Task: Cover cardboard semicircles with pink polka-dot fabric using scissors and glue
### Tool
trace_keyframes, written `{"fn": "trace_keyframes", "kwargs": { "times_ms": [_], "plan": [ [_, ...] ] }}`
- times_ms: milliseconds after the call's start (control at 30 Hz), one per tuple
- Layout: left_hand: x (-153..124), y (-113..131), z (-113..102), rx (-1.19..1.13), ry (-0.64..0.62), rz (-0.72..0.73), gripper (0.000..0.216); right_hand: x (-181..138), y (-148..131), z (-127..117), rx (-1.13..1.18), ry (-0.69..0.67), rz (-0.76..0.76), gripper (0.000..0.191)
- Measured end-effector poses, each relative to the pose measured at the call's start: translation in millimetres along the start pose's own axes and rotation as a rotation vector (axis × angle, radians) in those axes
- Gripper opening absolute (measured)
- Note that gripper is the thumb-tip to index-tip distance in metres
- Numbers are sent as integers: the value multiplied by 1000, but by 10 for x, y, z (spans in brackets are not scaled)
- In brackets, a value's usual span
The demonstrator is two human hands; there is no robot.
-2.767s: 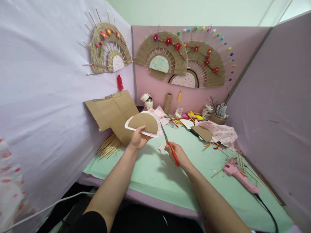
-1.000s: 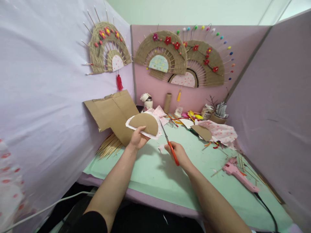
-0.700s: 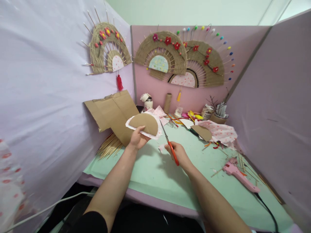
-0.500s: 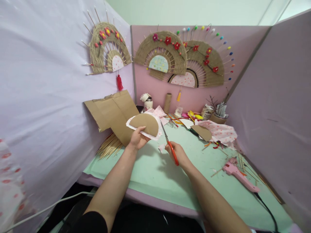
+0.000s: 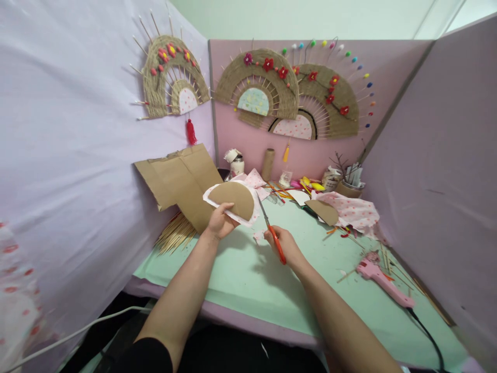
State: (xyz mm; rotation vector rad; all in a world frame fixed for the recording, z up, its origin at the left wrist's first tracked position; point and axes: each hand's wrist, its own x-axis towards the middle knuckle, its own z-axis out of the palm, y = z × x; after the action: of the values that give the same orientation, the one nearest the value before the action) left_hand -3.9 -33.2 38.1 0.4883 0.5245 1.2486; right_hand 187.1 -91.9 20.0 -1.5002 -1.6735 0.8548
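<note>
The left hand holds a cardboard half-circle up off the bench, along with a spotted sheet that lies behind it and shows as a pale margin all round. Its thumb presses flat on the brown face close to the straight edge. The other fingers go underneath, mostly hidden, so the grip is closed on both layers. Taking hold at the straight side probably pins the layers together and leaves the curved rim free of fingers, turned towards the blades.

The right hand is wrapped around the orange handles of the scissors, which point up and away from the body. The blades look nearly together, with their tips just beside the right edge of the sheet; whether they touch it cannot be told. Holding them at this slant seems to line them up with the curve.

The half-circle therefore sits within the left fingers' grip, reaching beyond the thumb, and to the left of the right fingers, with the blades spanning the gap.

A small scrap lies below, near the right hand. The pink glue gun rests well apart on the right, perhaps to leave working room.
</note>
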Motion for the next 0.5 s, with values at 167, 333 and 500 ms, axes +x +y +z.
{"fn": "trace_keyframes", "kwargs": {
  "times_ms": [167,333,500],
  "plan": [
    [-6,-3,5,6,-3,-3,26,-9,-15,-6,34,14,8,30],
    [3,-2,-12,11,-15,1,26,-21,-24,-15,62,15,23,30],
    [12,13,-34,4,-6,-9,24,-12,-2,-11,50,45,10,33]
  ]
}}
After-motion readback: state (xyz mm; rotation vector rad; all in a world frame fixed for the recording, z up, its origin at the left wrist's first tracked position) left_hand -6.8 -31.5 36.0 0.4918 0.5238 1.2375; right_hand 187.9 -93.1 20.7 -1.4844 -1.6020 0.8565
